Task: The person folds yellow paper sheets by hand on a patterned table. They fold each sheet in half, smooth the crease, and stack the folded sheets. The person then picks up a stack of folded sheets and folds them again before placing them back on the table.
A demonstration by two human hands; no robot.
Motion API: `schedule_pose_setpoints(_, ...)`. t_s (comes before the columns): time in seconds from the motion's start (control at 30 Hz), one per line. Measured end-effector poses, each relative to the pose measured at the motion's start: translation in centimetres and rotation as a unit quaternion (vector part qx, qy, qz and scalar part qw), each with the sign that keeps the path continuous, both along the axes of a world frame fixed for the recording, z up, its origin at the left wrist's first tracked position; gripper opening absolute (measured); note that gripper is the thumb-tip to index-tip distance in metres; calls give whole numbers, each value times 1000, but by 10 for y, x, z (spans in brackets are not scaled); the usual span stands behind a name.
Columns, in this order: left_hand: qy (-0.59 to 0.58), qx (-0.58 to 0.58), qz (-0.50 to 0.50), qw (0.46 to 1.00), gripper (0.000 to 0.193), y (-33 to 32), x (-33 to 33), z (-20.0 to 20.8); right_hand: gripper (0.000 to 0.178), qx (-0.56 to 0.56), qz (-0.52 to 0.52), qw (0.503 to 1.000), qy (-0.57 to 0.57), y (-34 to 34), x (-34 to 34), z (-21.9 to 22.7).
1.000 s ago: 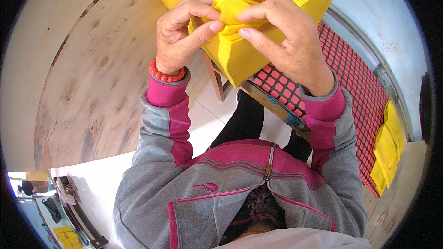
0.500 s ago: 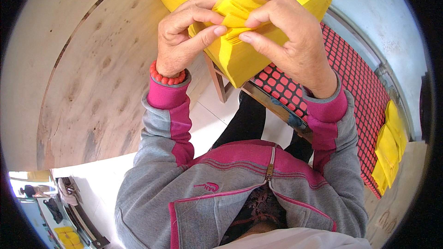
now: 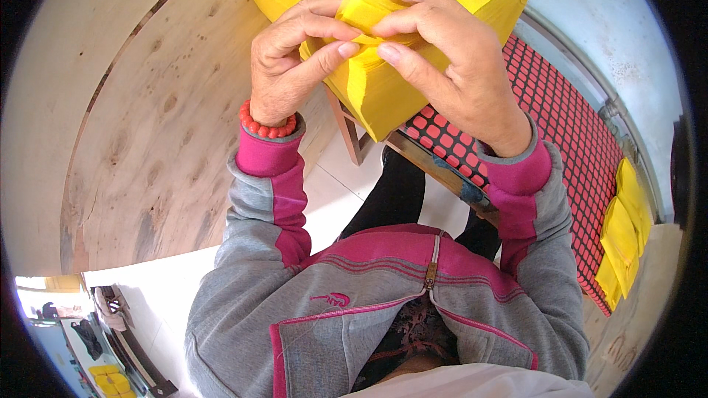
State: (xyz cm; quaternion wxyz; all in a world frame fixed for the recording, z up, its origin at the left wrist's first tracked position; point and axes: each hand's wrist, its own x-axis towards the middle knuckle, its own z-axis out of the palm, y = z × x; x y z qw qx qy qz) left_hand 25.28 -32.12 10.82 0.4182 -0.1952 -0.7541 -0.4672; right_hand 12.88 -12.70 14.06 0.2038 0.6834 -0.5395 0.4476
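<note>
A thin piece of yellow cloth [image 3: 359, 13] is bunched up between my hands at the top middle. My left hand [image 3: 291, 63], with a red bead bracelet at the wrist, pinches the gathered folds between thumb and forefinger. From the other side, my right hand [image 3: 459, 55] closes its thumb and forefinger on the same folds, fingertips close to the left ones; its other fingers are raised and bent. Under and behind both hands lies a thick stack of yellow cloth [image 3: 383, 96], one corner pointing toward me. The fingers cover part of the folds.
A red-and-black checked surface [image 3: 568, 147] runs along the right, with folded yellow cloth pieces [image 3: 623, 236] at its far end. A wooden board [image 3: 155, 125] fills the left side. Wooden legs [image 3: 346, 127] stand below the stack. More yellow cloth [image 3: 112, 381] lies at lower left.
My right hand has shifted slightly left, its fingertips now nearer to my left ones. The folds between the hands are bunched more tightly. My left hand has barely moved.
</note>
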Motion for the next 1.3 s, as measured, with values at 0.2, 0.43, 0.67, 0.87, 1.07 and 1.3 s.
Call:
schedule_pose_setpoints(0.2,-5,-8,29,1000,13,0,-1,-1,8,-3,-8,1000,-4,-6,3,-2)
schedule_pose_setpoints(0.43,-11,17,12,1000,17,2,-1,-1,8,-22,-21,1000,-4,-10,6,-4)
schedule_pose_setpoints(0.67,-12,-7,39,999,20,2,0,3,10,-50,-24,998,-1,-14,5,-7)
schedule_pose_setpoints(0.87,-11,-16,39,999,21,3,-1,5,14,-75,-26,997,7,-17,4,-8)
schedule_pose_setpoints(1.07,-23,-14,37,999,24,4,1,7,15,-77,-27,997,-1,-16,6,-9)
schedule_pose_setpoints(1.3,-42,-8,47,998,26,4,2,7,11,-66,-31,997,-2,-14,6,-10)
